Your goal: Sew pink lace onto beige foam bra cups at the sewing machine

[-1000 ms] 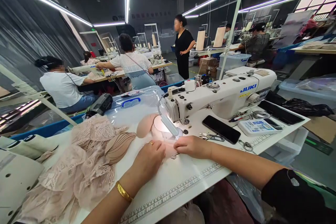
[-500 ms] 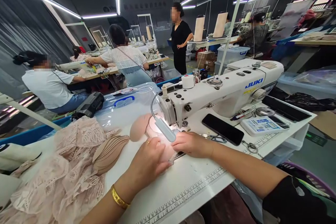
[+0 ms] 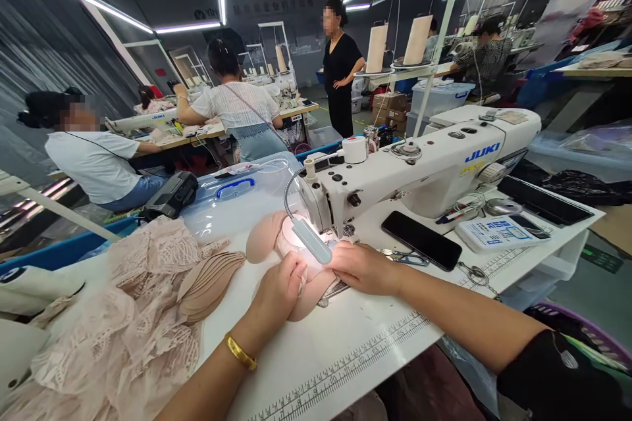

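Observation:
A pink bra cup (image 3: 312, 296) with thin, pale fabric lies under the sewing machine's head (image 3: 318, 200), lit by a grey gooseneck lamp (image 3: 312, 240). My left hand (image 3: 276, 293) is closed, its thumb and fingers pinching the pale fabric at the cup's left side. On the right, my right hand (image 3: 365, 268) has its fingers bent together on the work beside the needle area. The lamp hides the needle and part of the fabric. Another pink cup (image 3: 263, 238) rests just behind, connected or overlapping; I cannot tell which.
Pink lace fabric (image 3: 143, 302) is heaped at left, beside stacked beige cups (image 3: 210, 283). Right of my hands lie thread snips (image 3: 405, 256), a black phone (image 3: 421, 240) and a white-blue box (image 3: 494, 235). A clear plastic bin (image 3: 237, 194) stands behind; several co-workers are further back.
My left hand has drawn back a little and changed from lying over the cup to pinching its fabric, uncovering the cup's lower part. My right hand stays almost in place. A co-worker's arm has risen.

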Demonstrator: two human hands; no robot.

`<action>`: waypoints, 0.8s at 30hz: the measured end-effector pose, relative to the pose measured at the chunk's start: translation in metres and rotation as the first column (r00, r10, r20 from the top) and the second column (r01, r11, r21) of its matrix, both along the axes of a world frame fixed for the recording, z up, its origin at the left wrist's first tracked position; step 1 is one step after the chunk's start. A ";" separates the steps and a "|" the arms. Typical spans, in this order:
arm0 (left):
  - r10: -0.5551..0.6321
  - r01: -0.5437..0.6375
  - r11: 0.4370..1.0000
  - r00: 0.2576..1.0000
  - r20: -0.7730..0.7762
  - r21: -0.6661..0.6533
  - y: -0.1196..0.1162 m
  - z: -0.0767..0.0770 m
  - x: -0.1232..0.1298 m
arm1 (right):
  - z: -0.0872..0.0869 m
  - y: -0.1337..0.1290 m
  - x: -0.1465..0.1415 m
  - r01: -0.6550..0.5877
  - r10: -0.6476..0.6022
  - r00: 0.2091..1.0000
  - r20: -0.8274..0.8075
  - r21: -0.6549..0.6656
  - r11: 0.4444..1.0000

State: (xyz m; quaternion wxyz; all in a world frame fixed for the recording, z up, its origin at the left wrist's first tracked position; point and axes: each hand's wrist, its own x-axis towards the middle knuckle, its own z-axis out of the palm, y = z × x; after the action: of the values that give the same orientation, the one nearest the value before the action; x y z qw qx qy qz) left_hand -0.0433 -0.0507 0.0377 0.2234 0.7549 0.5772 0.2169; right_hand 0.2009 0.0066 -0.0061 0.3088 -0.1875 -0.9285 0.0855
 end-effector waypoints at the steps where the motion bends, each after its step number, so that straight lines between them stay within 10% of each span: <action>1: 0.013 -0.013 1.000 1.000 0.023 -0.014 0.001 0.000 0.000 | 0.001 -0.003 0.000 0.031 -0.030 0.999 -0.028 0.011 0.999; 15: 0.055 -0.056 0.998 0.998 0.039 0.029 0.004 -0.008 -0.003 | -0.009 -0.005 -0.045 0.044 -0.089 0.989 0.120 0.332 0.942; 24: 0.021 -0.020 1.000 0.997 0.079 -0.014 0.002 -0.006 -0.004 | 0.023 -0.027 0.009 0.174 -0.159 0.978 0.137 -0.104 0.979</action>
State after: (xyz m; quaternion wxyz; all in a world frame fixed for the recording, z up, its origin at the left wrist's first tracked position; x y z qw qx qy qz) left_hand -0.0470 -0.0486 0.0318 0.2488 0.7382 0.5771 0.2453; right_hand 0.2100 -0.0204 0.0172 0.2435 -0.2872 -0.9209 0.1006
